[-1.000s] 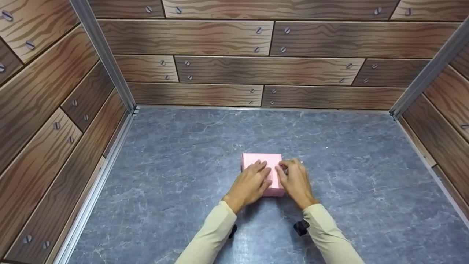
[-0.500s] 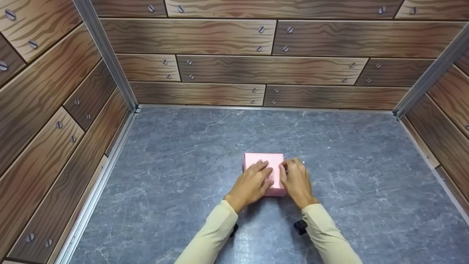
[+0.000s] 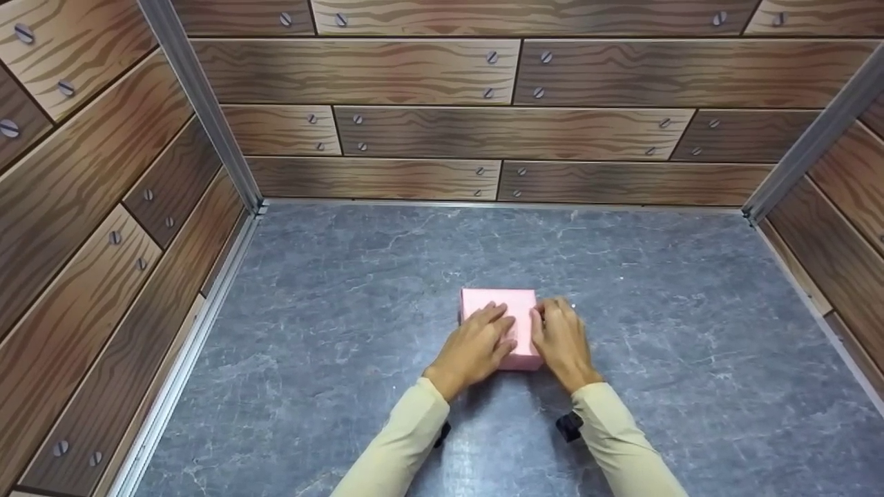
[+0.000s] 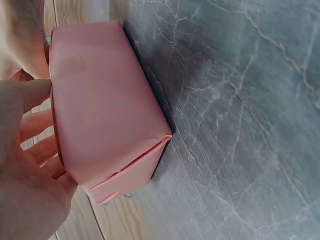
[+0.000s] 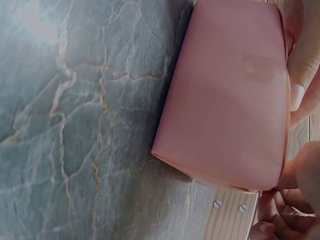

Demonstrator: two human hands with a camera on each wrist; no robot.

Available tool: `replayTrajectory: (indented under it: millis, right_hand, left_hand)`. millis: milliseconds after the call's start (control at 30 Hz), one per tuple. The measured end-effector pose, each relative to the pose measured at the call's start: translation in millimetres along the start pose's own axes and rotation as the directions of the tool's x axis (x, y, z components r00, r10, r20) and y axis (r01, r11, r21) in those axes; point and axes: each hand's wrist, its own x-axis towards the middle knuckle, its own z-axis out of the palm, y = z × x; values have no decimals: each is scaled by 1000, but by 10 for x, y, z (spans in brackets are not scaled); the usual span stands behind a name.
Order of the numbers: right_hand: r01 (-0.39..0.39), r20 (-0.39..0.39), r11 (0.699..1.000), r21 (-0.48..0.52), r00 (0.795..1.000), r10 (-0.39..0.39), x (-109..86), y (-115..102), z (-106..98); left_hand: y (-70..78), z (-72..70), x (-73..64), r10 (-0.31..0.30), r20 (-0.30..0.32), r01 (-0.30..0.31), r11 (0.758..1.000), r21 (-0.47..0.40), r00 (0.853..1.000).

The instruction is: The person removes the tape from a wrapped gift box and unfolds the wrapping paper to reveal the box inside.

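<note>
A box wrapped in pink paper [image 3: 497,299] sits on the grey marbled surface. My left hand [image 3: 472,348] rests on its top, fingers extended and slightly spread. At the right edge of the box is my right hand [image 3: 563,339]. In the right wrist view, the thumb and curled fingers of the right hand [image 5: 295,195] pinch at an upper corner of the wrapped box [image 5: 225,110]. A folded paper seam shows on the end of the box [image 4: 107,95] in the left wrist view. The underside of the box is hidden.
Wood-patterned panels form the back wall [image 3: 414,131], left wall [image 3: 103,241] and right wall [image 3: 842,186]. Metal rails [image 3: 207,110] run along their corners. The marbled tabletop [image 3: 331,290] extends around the box.
The right thumb has slid right, from the box top to its right edge. The left hand stays in place on top. The head view has shifted slightly.
</note>
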Motion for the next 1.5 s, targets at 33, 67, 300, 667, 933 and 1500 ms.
replayTrajectory:
  millis: [33,67,300,667,933,1500]
  right_hand:
    - [0,-1,1000,2,1000,0,2,3,-2]
    - [-2,-2,1000,3,1000,2,3,7,-6]
    - [-15,-2,1000,4,1000,15,10,28,-26]
    - [-30,0,999,22,1000,30,-4,34,-48]
    - [-29,-11,999,16,1000,29,-8,59,-61]
    - [-19,-31,1000,-9,999,19,-15,85,-67]
  left_hand:
    - [-1,-1,0,0,-1,0,1000,0,1000]
    - [-1,-2,0,-1,-1,1,1000,-1,1000]
    - [0,-11,10,12,-7,-12,1000,4,1000]
    - [-2,3,1,14,-26,-14,1000,-1,1000]
    - [12,-6,-1,5,-17,-5,1000,-8,1000]
    - [5,0,3,10,-21,-10,1000,-9,1000]
